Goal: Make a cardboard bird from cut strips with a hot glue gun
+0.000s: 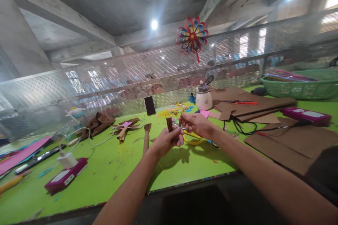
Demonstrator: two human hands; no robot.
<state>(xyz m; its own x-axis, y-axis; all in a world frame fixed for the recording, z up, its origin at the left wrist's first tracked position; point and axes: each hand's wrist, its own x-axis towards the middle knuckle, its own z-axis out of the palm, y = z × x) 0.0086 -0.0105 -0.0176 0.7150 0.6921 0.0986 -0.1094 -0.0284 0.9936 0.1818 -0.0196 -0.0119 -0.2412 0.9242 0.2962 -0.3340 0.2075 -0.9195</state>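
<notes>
Evidently, a fringed brown paper piece (169, 125) was being worked upon, held in front of and to the right of the phone (150, 105). The left hand (168, 140) had its grip clamped on this piece; the right hand (197, 125) pinched a thin brown strip (180, 120) near yellow scissors (194, 141), though whether it also held them could not be told. A brush-shaped brown roll (146, 140) in front of the phone seemed finished; the held piece appeared fringed but perhaps not fully shaped, and brown sheets (250, 102) right of the phone presumably remained unused.
</notes>
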